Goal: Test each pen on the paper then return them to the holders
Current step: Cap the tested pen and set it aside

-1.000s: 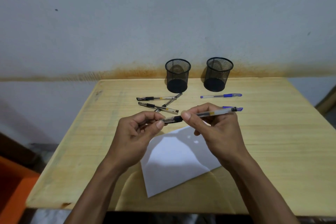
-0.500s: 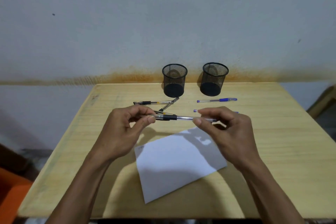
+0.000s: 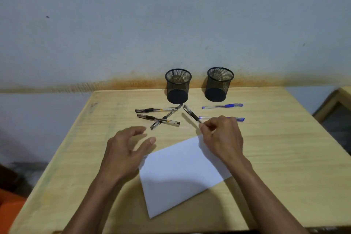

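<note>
Black-gripped clear pen (image 3: 191, 114), held in the right hand (image 3: 222, 137): fingers and thumb pinch its lower end, the rest pointing up and away toward the left holder, raised above the bench (image 3: 284, 148). Whether it wears a cap cannot be told.

White paper (image 3: 182, 175): one sheet, lying flat and askew on the bench near the front edge, its far corner under the right hand, its left corner just beside the left hand.

Left hand (image 3: 127, 148): holds nothing, fingers loosely spread and a little bent, hovering over the bench left of the paper.

Black pens, three (image 3: 158, 118): lying in a loose crossed heap on the bench in front of the left holder; one lies level nearest the holder, one slants below it, one crosses both.

Blue pens, two: the far blue pen (image 3: 222, 106) lies level in front of the right holder; the near blue pen (image 3: 240, 119) lies parallel behind the right hand, partly hidden by it.

Holders, two, black wire mesh, upright at the back of the bench, side by side and apart: left holder (image 3: 178, 86), right holder (image 3: 219, 84). No pens stand in either.

Bench: pale wood, set against a grey wall (image 3: 171, 24) with a rust-coloured stain along its foot.
</note>
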Tool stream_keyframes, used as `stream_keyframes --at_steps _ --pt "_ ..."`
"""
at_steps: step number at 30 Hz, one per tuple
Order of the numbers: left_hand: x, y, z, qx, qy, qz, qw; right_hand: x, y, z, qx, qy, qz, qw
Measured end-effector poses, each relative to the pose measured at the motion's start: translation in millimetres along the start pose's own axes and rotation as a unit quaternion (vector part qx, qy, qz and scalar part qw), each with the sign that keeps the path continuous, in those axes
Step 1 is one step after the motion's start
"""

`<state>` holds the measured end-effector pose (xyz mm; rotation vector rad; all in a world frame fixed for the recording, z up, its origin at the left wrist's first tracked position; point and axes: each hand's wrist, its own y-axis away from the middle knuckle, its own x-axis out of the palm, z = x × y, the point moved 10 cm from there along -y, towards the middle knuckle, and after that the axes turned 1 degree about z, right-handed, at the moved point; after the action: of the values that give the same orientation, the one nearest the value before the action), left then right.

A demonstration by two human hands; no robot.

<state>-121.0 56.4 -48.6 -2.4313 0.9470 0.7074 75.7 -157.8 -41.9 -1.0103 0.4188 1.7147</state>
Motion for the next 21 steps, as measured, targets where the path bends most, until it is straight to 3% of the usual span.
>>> stream_keyframes --at_steps 5,14,18,21 --pt "13 11 22 0.028 -0.153 0.04 0.987 28 -11 -12 0.095 0.05 0.016 0.994" --pt "23 12 29 0.071 -0.236 0.049 0.968 23 -19 -16 0.105 0.075 -0.006 0.992" --pt "24 13 32 0.071 -0.253 0.056 0.963 15 -16 10 0.033 0.113 -0.028 0.993" --pt "26 12 34 0.07 -0.264 0.061 0.96 32 -13 52 -0.076 0.116 0.014 0.99"
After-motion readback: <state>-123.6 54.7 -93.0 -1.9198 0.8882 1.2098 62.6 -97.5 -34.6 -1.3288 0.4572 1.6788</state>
